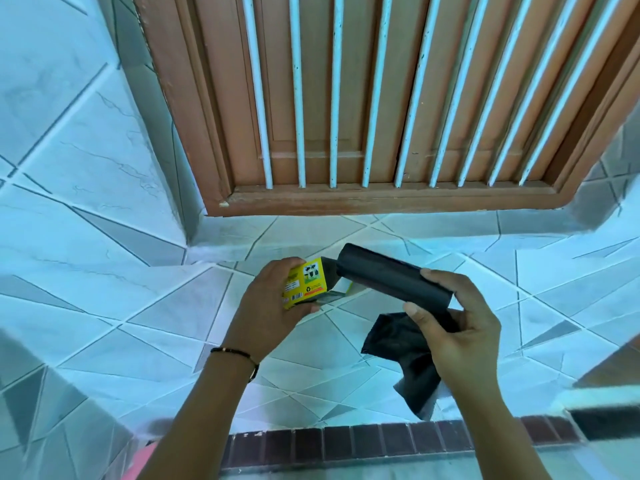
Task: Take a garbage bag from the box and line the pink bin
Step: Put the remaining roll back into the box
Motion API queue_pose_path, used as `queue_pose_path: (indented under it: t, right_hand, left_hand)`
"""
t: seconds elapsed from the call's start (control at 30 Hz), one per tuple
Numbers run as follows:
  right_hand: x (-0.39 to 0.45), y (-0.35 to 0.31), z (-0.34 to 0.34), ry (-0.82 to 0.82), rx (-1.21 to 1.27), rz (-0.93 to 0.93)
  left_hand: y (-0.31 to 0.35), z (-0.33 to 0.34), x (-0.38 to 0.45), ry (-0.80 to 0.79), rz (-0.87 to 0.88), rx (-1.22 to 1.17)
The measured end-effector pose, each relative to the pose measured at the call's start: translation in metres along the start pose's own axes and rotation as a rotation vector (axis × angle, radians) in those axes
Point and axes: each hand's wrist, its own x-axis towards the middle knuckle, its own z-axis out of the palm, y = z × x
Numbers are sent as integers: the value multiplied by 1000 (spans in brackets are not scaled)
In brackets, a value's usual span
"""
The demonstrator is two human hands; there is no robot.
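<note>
My left hand point(266, 306) clasps the yellow box point(304, 284); right of the box, my right hand point(460, 337) grips the black bag roll point(391, 277), its length slanting down-right, above pale tiles point(138, 299).

I see only a pink sliver point(140, 460) at the bottom edge, blurred, possibly the bin; my fingers hide the box's point(304, 284) print

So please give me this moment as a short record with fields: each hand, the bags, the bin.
left hand: holds yellow box, flap open
right hand: grips black bag roll
roll: out of the box, one loose bag hanging below
pink bin: only a pink edge at the bottom left, blurred; lining cannot be judged
setting: tiled ledge under barred wooden window
</note>
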Motion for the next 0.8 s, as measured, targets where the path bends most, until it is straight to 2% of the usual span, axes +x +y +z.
queue_pose_path:
  t: [0.17,0.33,0.43,0.57,0.8]
  right_hand:
    - [-20,-5,-23,-34,-5,-18]
    - [-36,-11,-39,-129,-17,54]
    - [-42,-18,-49,-232,-25,130]
    - [-44,-24,-58,-366,-77,225]
    - [-49,-27,-72,-354,-83,291]
  left_hand:
    - [13,9,-27,46,-106,-8]
    - [23,12,-48,76,-153,-11]
    - [26,9,-60,75,-104,-12]
    - [25,6,-74,-29,36,87]
    - [33,10,-100,-88,18,36]
